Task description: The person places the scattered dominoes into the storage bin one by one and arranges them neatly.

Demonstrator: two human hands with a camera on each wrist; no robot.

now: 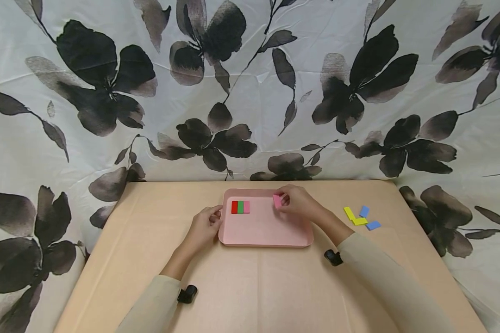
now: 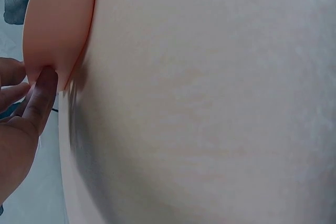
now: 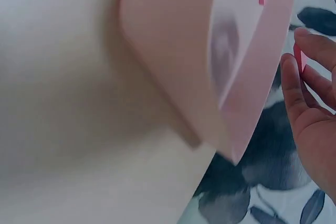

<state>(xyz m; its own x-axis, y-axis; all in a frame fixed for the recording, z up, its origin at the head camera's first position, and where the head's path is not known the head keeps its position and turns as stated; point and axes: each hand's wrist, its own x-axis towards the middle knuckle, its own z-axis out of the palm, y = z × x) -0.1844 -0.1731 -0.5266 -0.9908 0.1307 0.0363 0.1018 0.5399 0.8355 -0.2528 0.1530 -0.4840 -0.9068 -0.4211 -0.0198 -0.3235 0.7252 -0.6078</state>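
- Head view is showing a tan table (image 1: 254, 286) in front of a flowered curtain (image 1: 108, 92), with a pink tray (image 1: 264, 229) sitting near the middle of it.
- The tray is looking like thin, stiff plastic with a raised lip, so I'm guessing it's light and would be sliding easily on that smooth top. The rim is the obvious place to grab it.
- The left hand (image 1: 205, 226) is steadying the tray's left edge; in the left wrist view the fingers (image 2: 42, 98) are lying fairly straight against the rim, pressing rather than wrapping.
- The right hand (image 1: 297, 201) is hovering over the tray's far right corner, fingertips narrowed into a pinch on a small pink block (image 1: 277, 201).
- That block is looking flat, rigid and super light, probably a bit slick, so pinching it across its short edges seems right.
- A red, green and pink row of blocks (image 1: 240, 206) is lying side by side, touching, in the tray's far left part.
- Yellow and blue blocks (image 1: 361, 217) are waiting on the table, well right of the tray.
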